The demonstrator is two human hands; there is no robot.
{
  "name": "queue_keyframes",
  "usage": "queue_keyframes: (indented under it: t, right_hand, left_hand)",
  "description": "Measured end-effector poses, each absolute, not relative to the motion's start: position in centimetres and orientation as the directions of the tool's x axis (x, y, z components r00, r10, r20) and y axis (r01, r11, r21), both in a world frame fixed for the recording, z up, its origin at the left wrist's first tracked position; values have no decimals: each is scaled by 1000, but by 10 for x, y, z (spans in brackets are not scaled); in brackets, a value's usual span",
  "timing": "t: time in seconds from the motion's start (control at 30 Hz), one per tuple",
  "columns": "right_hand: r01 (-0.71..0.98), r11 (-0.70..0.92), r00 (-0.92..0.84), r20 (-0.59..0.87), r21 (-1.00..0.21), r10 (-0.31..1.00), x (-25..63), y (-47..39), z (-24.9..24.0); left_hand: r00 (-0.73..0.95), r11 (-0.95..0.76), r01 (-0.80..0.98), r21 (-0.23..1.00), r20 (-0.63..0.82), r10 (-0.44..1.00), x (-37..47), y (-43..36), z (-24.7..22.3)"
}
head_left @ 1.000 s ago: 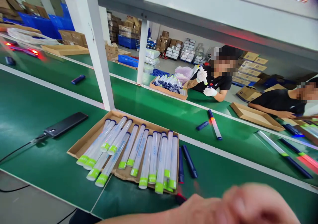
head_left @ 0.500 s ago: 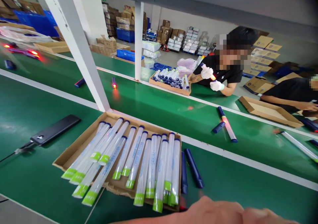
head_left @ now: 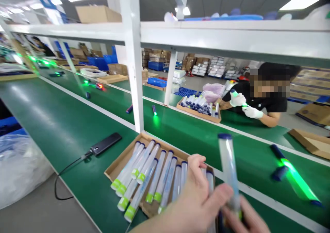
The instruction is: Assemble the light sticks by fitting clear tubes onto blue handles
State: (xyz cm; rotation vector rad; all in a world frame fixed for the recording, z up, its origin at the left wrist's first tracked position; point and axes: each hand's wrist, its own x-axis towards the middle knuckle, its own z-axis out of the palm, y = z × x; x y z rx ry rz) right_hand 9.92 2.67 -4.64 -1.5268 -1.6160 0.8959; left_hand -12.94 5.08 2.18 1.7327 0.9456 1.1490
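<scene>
Upright at the lower right stands a clear plastic tube with a dark blue cap on top and a green lower end. My right hand grips it near the bottom, fingers partly out of frame. My left hand is just left of the tube, its thumb against or very near the tube's side. The other left fingers are bent and apart from the thumb. Behind my left hand lies a shallow cardboard tray of similar capped tubes, partly hidden by that hand.
A black power bank with a cable lies left of the tray. Across the green conveyor, a gloved co-worker holds a lit tube beside another full tray. A green-glowing tube lies right. A white post rises behind my tray.
The view has tilted up and turned left. My hands have come into fuller view, and a capped tube now stands in my right hand. Nearby lights changed from red to green.
</scene>
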Motion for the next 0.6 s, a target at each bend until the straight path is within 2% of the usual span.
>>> queue_keyframes:
  t: [0.03, 0.1, 0.17, 0.2, 0.3, 0.43, 0.47, 0.53, 0.6]
  right_hand:
    - [556, 32, -4, 36, -831, 999, 112, 55, -49]
    - [717, -83, 116, 1, -692, 993, 137, 121, -46]
    - [762, -188, 221, -25, -620, 975, 156, 182, -38]
    - [775, -226, 259, -29, -590, 965, 163, 204, -34]
    - [805, -300, 328, -38, -512, 944, 179, 223, -29]
    - [831, -325, 308, -113, -451, 945, 187, 155, -42]
    - [833, -318, 275, -160, -452, 948, 184, 130, -48]
    - [832, -292, 192, -248, -472, 949, 173, 84, -60]
    - [826, -257, 125, -282, -502, 951, 159, 51, -70]
  left_hand:
    - [324, -328, 332, 884, 220, 920, -142, 58, 20]
    - [335, -180, 693, 698, -90, 938, -163, 65, 10]
    - [314, -98, 835, 541, -322, 893, -175, 67, -6]
    - [333, -102, 846, 524, -369, 868, -178, 67, -14]
    - [399, -157, 816, 557, -345, 850, -178, 66, -28]
    - [292, -92, 839, 536, -303, 907, -183, 73, -20]
    - [262, -66, 815, 575, -265, 928, -185, 77, -17]
    - [190, -1, 676, 737, -172, 967, -187, 84, -12]
    - [90, 94, 386, 918, -139, 986, -180, 90, -8]
